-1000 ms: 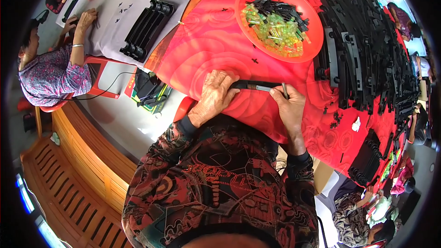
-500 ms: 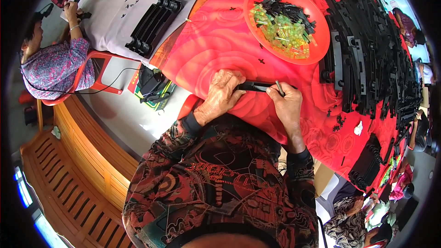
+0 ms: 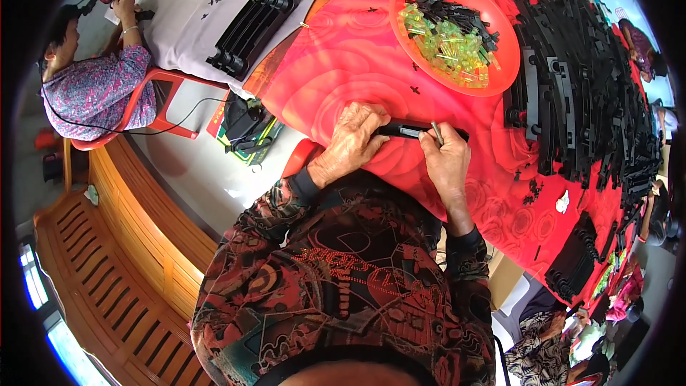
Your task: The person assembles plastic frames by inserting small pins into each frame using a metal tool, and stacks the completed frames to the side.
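Note:
On the red rose-patterned tablecloth [image 3: 314, 71], near the table edge, lies a long black plastic strip [image 3: 401, 130]. My left hand [image 3: 352, 137] is closed on the strip's left end, thumb and fingers pinching it. At the strip's right part, my right hand [image 3: 446, 161] grips a short, thin metal rod-like tool [image 3: 436, 133] between thumb and fingers, slanting over the strip. The tool's lower end is hidden by the fingers. Beyond my hands stands a red bowl [image 3: 509, 64] with clear yellow-green pieces [image 3: 446, 48] and small black pieces [image 3: 457, 13].
Many black strips [image 3: 572, 86] are heaped at the right. Tiny black parts [image 3: 415, 90] lie scattered on the cloth. A stacked black bundle [image 3: 575, 257] sits at the near right edge. Left are a grey-covered table [image 3: 193, 28], a seated person [image 3: 100, 100] and a wooden bench [image 3: 121, 271].
The surroundings have shifted slightly rightward in the picture. Both hands stay on the strip, and the tool in my right hand has tipped only a little.

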Available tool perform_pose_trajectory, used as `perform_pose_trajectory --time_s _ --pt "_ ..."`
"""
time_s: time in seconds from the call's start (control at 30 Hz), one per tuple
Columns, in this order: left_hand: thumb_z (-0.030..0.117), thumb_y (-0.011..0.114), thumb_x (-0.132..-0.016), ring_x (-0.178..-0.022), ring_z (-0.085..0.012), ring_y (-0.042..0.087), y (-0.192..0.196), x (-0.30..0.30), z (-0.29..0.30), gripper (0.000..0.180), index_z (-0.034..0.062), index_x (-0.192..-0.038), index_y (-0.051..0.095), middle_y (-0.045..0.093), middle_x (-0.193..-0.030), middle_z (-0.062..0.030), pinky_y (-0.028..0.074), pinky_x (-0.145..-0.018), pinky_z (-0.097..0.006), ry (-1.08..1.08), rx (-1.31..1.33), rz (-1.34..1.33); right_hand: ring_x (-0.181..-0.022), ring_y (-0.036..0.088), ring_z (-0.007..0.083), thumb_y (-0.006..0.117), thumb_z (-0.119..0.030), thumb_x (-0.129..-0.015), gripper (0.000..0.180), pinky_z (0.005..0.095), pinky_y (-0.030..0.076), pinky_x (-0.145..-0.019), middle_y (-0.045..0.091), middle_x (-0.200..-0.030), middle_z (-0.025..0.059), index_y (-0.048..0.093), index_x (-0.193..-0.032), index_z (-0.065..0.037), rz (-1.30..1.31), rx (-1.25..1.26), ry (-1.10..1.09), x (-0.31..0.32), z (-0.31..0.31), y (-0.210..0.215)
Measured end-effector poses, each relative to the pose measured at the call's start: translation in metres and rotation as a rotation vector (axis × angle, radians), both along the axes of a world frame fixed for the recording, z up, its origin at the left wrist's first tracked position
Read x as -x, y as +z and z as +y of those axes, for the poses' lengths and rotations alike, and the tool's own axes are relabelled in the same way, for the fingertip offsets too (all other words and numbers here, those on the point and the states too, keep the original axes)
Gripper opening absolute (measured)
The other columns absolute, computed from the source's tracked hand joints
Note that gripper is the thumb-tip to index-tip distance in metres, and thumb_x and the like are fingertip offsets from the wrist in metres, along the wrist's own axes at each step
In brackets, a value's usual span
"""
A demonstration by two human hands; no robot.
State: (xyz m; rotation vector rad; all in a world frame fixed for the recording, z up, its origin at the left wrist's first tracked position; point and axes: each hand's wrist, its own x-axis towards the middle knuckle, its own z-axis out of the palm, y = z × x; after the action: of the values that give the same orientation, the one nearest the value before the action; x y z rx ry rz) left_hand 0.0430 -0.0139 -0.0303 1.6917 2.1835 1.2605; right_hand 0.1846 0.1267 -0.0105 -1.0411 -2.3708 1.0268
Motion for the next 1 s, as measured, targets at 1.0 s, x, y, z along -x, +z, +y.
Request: perform_pose_trajectory --time_s 1.0 --pt "0.021 0.067 -0.079 -0.090 -0.0387 0.054 0.021 0.024 0.044 0.030 0.0033 -0.097 0.051 0.055 -0.091 -0.0186 0.045 -0.074 -0.047 -0.324 0.382 0.102 -0.068 0.060 0.0340 0.065 -0.018 -0.078 0.020 0.0456 0.047 -0.056 0.059 -0.079 0.0123 0.050 -0.080 -0.005 0.002 -0.247 -0.019 -0.002 -0.020 -0.005"
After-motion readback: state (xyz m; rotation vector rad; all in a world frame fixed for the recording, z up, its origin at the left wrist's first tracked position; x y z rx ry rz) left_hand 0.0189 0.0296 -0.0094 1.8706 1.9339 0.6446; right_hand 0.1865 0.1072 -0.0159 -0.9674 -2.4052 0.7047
